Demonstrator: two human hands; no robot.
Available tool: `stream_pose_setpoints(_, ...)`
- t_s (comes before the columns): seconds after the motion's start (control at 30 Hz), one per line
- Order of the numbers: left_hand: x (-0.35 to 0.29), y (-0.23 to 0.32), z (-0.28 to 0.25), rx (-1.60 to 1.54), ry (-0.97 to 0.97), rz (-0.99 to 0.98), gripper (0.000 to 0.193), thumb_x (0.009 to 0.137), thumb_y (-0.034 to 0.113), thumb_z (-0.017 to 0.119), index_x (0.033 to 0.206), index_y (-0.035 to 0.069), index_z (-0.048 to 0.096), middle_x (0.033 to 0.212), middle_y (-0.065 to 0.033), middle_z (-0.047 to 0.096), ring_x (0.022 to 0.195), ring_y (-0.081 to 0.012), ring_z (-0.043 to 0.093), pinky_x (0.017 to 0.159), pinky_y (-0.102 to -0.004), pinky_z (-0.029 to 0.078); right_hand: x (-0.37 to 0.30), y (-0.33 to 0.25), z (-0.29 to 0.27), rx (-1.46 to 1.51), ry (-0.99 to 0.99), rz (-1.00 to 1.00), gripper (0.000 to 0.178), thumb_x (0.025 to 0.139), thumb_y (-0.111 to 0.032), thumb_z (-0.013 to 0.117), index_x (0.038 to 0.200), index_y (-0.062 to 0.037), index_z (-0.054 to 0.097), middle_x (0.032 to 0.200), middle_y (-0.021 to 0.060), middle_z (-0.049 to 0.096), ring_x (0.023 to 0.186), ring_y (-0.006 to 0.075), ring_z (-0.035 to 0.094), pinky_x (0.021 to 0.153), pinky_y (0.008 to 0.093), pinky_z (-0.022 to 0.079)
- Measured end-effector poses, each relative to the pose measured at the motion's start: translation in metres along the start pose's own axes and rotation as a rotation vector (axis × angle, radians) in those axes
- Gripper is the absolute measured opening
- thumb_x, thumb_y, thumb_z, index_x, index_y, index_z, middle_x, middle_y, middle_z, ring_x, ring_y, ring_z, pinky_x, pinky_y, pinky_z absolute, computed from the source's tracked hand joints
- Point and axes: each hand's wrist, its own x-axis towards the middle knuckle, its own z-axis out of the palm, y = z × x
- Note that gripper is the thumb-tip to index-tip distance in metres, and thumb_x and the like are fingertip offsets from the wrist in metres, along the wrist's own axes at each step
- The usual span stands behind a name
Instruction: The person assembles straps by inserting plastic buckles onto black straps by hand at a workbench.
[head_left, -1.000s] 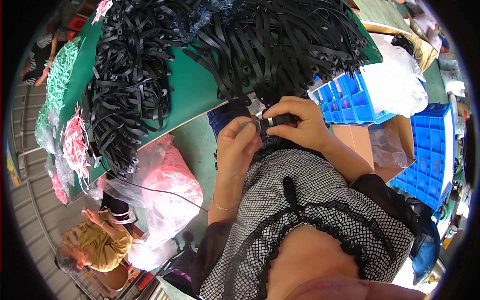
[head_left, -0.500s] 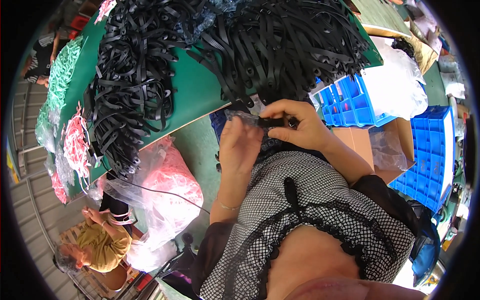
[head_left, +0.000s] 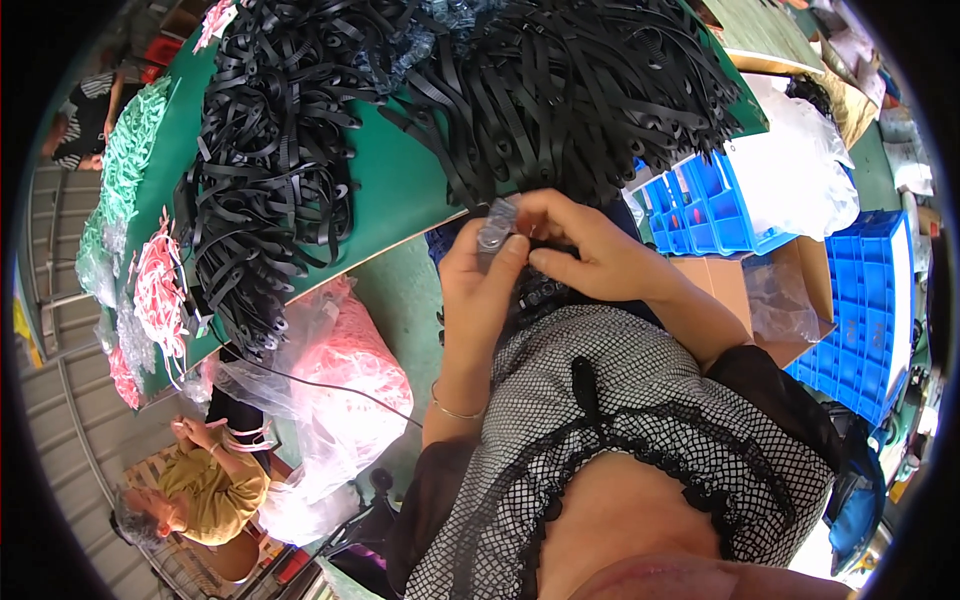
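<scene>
In front of my body, my left hand (head_left: pixel 476 280) pinches a small crinkled clear plastic piece (head_left: pixel 497 226) between thumb and fingers. Close beside it is my right hand (head_left: pixel 595 245), fingers curled in and closed, its fingertips by the plastic. A dark strap piece (head_left: pixel 540 243) shows only slightly between the right thumb and fingers; most of it is hidden. Just beyond both hands, a large heap of black straps (head_left: pixel 590 100) hangs over the edge of the green table (head_left: pixel 400 165).
Another heap of black straps (head_left: pixel 265 180) lies to the left, near pink cords (head_left: pixel 158 285) and green cords (head_left: pixel 135 140). A pink-filled bag (head_left: pixel 355 380) stands below the table. Blue crates (head_left: pixel 710 205) and a cardboard box (head_left: pixel 715 285) are at right. Another person (head_left: pixel 205 490) sits lower left.
My hands have come closer together. My left fingers, straighter before, now pinch the clear plastic, which has turned more upright. The black strap piece in my right hand has become mostly hidden.
</scene>
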Motion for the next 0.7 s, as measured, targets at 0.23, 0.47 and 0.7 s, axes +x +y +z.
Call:
stream_pose_setpoints(0.23, 0.004, -0.016, -0.005, -0.373, -0.099, -0.022, 0.035, 0.09, 0.035, 0.045, 0.072, 0.004, 0.046, 0.061, 0.0021, 0.038, 0.057, -0.0093, 0.034, 0.059, -0.0244, 0.032, -0.003, 0.003, 0.0, 0.051, 0.172, -0.018, 0.011, 0.086, -0.008, 0.052, 0.092, 0.0007, 0.052, 0.068, -0.0001, 0.05, 0.064, 0.0045, 0.047, 0.056, 0.0202, 0.039)
stream_pose_setpoints(0.47, 0.001, -0.022, -0.001, -0.494, -0.152, -0.076, 0.038, 0.09, 0.036, 0.045, 0.065, 0.008, 0.04, 0.056, 0.002, 0.035, 0.052, -0.0094, 0.03, 0.054, -0.0244, 0.027, 0.001, -0.004, -0.005, 0.501, 0.027, 0.225, 0.013, 0.088, -0.012, 0.05, 0.091, -0.0004, 0.055, 0.066, -0.003, 0.048, 0.055, 0.002, 0.04, 0.046, 0.0165, 0.03)
stream_pose_setpoints(0.7, -0.002, -0.025, -0.004, -0.571, -0.19, -0.102, 0.039, 0.09, 0.035, 0.044, 0.063, 0.008, 0.038, 0.052, 0.0014, 0.034, 0.049, -0.0097, 0.029, 0.052, -0.0252, 0.028, 0.001, 0.005, -0.004, 0.531, -0.036, 0.279, 0.016, 0.088, -0.015, 0.05, 0.088, -0.0011, 0.056, 0.061, -0.0044, 0.044, 0.051, 0.0008, 0.035, 0.043, 0.0165, 0.025)
